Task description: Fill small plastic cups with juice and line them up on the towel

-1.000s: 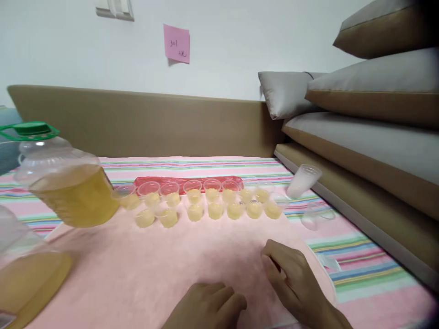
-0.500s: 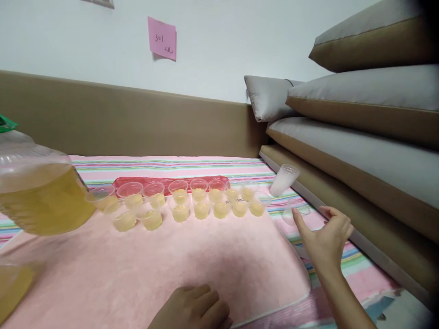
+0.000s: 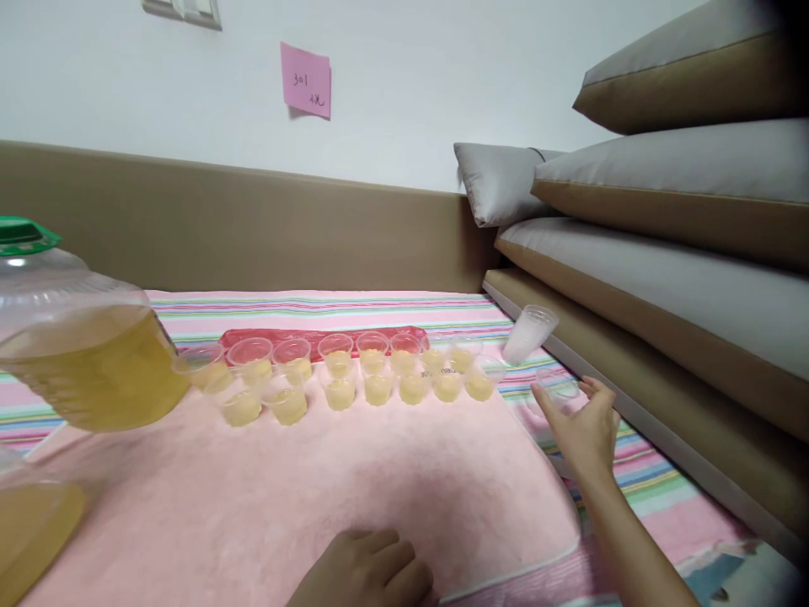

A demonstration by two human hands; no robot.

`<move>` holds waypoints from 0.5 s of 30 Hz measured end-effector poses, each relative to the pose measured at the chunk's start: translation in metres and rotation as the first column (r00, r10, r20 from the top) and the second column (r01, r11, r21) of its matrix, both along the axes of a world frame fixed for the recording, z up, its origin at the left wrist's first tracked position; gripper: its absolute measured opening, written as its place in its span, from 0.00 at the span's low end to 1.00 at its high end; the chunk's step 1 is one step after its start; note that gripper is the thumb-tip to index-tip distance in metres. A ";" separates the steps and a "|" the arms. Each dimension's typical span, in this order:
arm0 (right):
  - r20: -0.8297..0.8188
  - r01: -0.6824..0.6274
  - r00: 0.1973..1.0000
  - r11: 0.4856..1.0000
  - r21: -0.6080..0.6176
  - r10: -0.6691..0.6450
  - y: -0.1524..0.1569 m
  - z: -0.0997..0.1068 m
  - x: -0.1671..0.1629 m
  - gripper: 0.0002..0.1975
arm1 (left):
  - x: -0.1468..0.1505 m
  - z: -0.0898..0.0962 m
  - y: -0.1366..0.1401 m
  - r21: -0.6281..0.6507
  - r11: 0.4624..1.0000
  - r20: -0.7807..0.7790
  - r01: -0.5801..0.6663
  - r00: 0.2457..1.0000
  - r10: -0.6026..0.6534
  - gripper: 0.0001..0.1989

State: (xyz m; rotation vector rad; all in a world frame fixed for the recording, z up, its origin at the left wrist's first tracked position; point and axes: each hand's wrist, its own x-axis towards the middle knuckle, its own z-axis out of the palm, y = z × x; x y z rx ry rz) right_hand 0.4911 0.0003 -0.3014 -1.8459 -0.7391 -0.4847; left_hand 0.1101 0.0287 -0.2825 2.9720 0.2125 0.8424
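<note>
At the right, the thumb and fingers of my right hand (image 3: 586, 426) are spread on either side of a clear plastic cup (image 3: 557, 384). Whether they touch its sides I cannot tell. My left hand (image 3: 372, 572) rests on the pink cloth (image 3: 265, 497) at the bottom middle, fingers curled in, with nothing seen in it. Two rows of clear cups stand farther back, several holding pale yellow liquid, such as this front cup (image 3: 341, 394). Beside my right hand, a frosted stack of cups (image 3: 529, 335) leans on the striped sheet.
A large clear jug (image 3: 114, 362) of yellow liquid stands at the left, with a second container (image 3: 38, 523) of yellow liquid nearer. Behind the cups lies a red plastic packet (image 3: 316, 337). Stacked grey-brown cushions (image 3: 663, 253) border the right side. A padded board (image 3: 253, 228) runs along the back.
My right hand has moved slightly left, bringing thumb and fingers to either side of the clear cup. The whole view has shifted a little. My left hand stays curled on the cloth.
</note>
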 end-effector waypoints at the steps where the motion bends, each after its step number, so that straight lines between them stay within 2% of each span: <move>1: -0.005 -0.004 1.000 1.000 0.008 0.004 0.001 0.000 0.001 0.48 | 0.000 -0.001 0.000 0.000 1.000 0.007 0.001 1.000 -0.001 0.22; 11: -0.090 -0.003 0.996 0.989 0.150 0.017 -0.002 0.004 0.003 0.48 | -0.001 -0.004 -0.003 -0.027 1.000 0.012 -0.010 1.000 0.010 0.23; 13: -0.092 -0.032 0.994 0.977 0.211 0.052 -0.006 0.012 -0.005 0.48 | 0.001 -0.005 -0.004 -0.013 1.000 0.031 -0.006 1.000 0.006 0.23; 15: -0.077 -0.113 0.987 0.947 0.302 0.143 -0.009 0.023 -0.019 0.48 | 0.002 -0.007 -0.005 0.002 1.000 0.031 0.018 0.999 -0.018 0.23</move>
